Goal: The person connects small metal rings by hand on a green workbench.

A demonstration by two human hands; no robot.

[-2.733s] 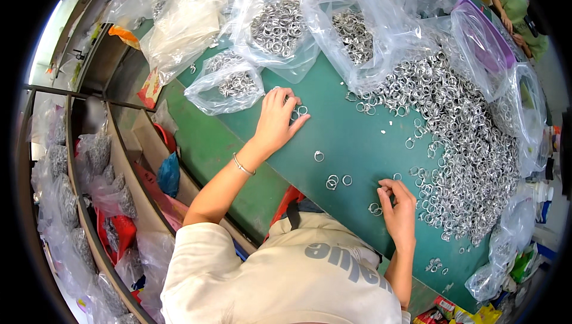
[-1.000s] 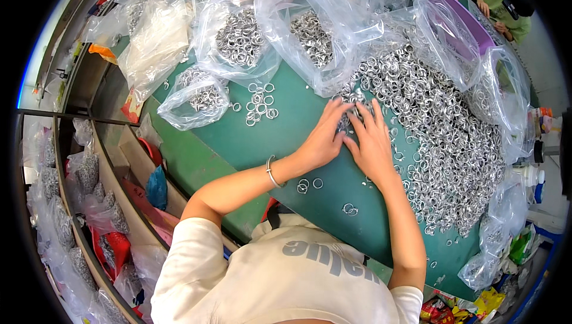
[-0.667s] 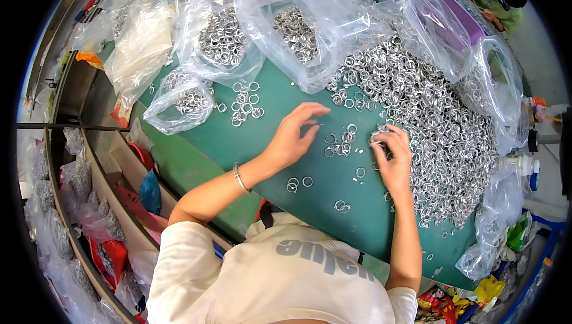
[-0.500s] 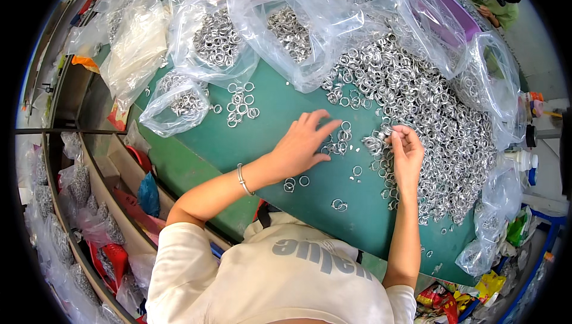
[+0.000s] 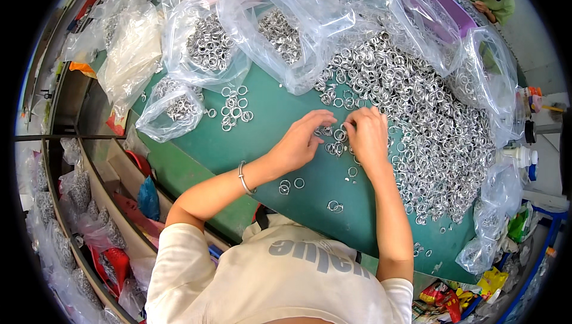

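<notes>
Crowding green table [image 5: 256, 142]: rings [image 5: 441, 157], bags [image 5: 310, 77]; shelves [image 5: 107, 190] left.

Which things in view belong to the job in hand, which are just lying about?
Likely in the job:
silver metal rings between left hand and right hand
large heap of silver metal rings
open clear plastic bag of rings
green flat tabletop

Seemingly just lying about:
crumpled blue plastic bag
white plastic bottle
yellow plastic packet

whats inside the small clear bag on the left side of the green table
Silver-coloured rings show heaped inside the small clear bag. Those beneath the top layer, and the bag's bottom, are covered and cannot be seen.
</notes>
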